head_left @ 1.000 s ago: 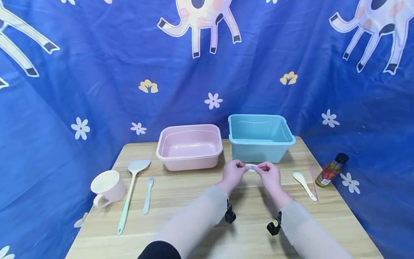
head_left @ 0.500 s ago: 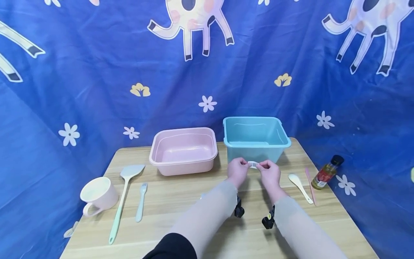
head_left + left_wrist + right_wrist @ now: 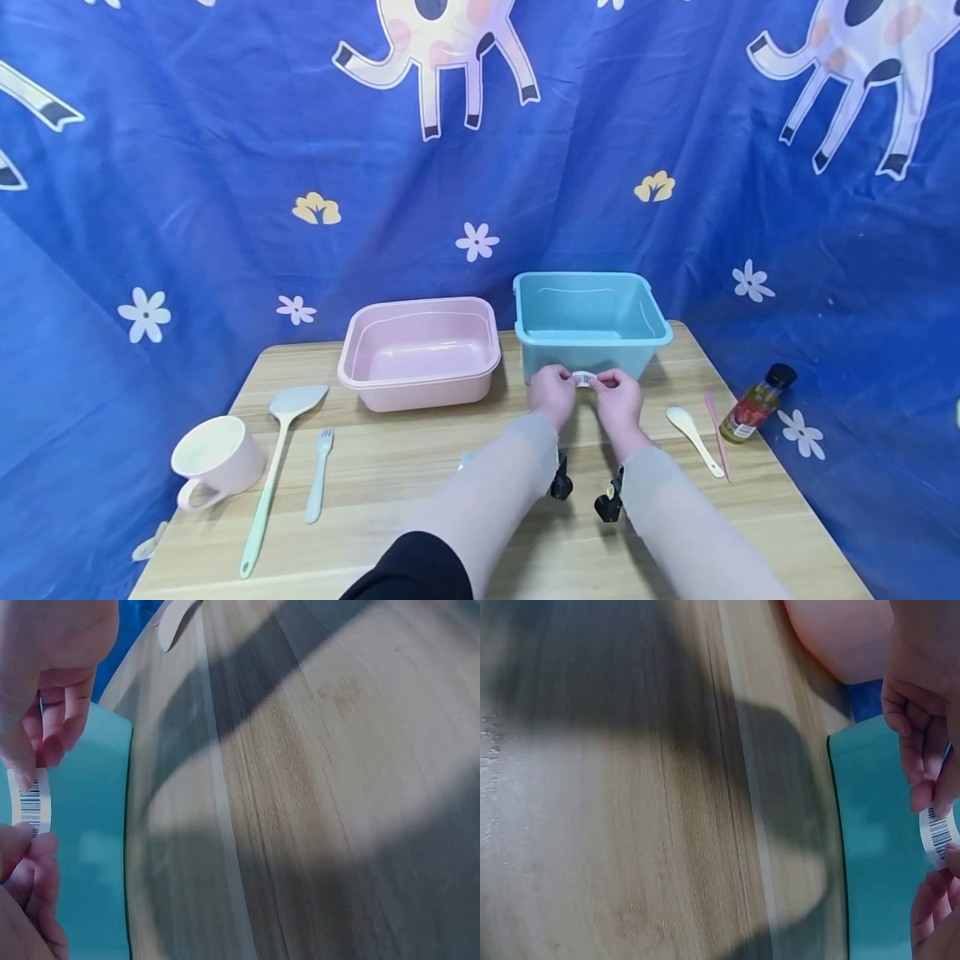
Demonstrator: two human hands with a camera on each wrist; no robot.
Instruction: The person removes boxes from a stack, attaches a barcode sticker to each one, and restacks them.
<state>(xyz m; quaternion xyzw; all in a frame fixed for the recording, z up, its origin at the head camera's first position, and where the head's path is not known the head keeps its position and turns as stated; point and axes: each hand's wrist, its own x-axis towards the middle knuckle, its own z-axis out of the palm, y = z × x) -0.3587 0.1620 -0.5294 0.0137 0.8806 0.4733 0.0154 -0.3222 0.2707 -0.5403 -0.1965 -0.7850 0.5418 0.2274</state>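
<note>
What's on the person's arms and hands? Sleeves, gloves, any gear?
Bare hands, no gloves: left hand, right hand. Both forearms are in thin, sheer, pale beige sleeves reaching the wrists. A small black camera mount is strapped under each wrist. A dark garment shows near the left elbow.

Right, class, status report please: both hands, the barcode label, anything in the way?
Left hand and right hand each pinch one end of the barcode label. Label held just in front of the blue tub. Nothing between hands and tub.
</note>
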